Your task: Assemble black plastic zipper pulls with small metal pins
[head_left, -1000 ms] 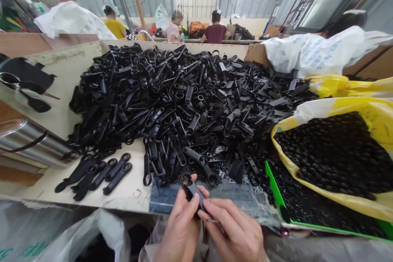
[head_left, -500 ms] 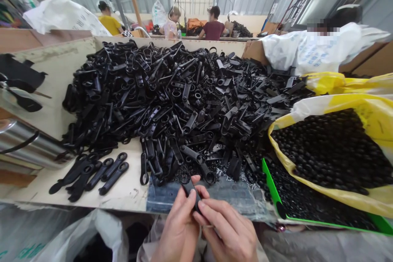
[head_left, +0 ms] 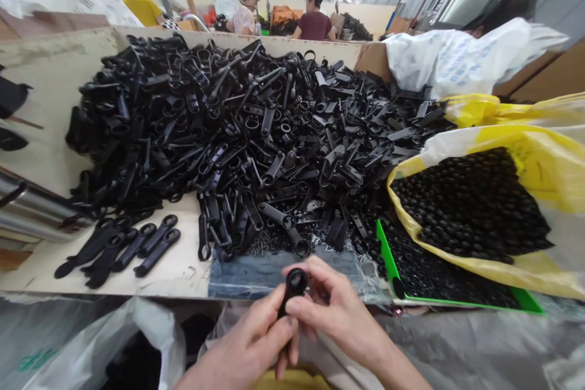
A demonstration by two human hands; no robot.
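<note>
A black plastic handle piece with a ringed end is held between both hands in front of the table edge, its ring facing up. My left hand closes around its lower part. With thumb and fingers, my right hand grips it just below and behind the ring. Fingers cover most of the piece's shaft. Beyond the hands lies a big heap of similar black parts. Several ringed handle pieces lie side by side at the left.
A yellow-and-white bag full of round black pieces stands at right, beside a green tray of small black bits. Small metal pins lie near the blue-grey mat. A steel flask is at left; an open white bag sits below. Several people work behind.
The handle piece has been turned so its ring end faces up toward me. My right hand has moved up to the ring end, and my left hand now holds lower. The view has tilted down.
</note>
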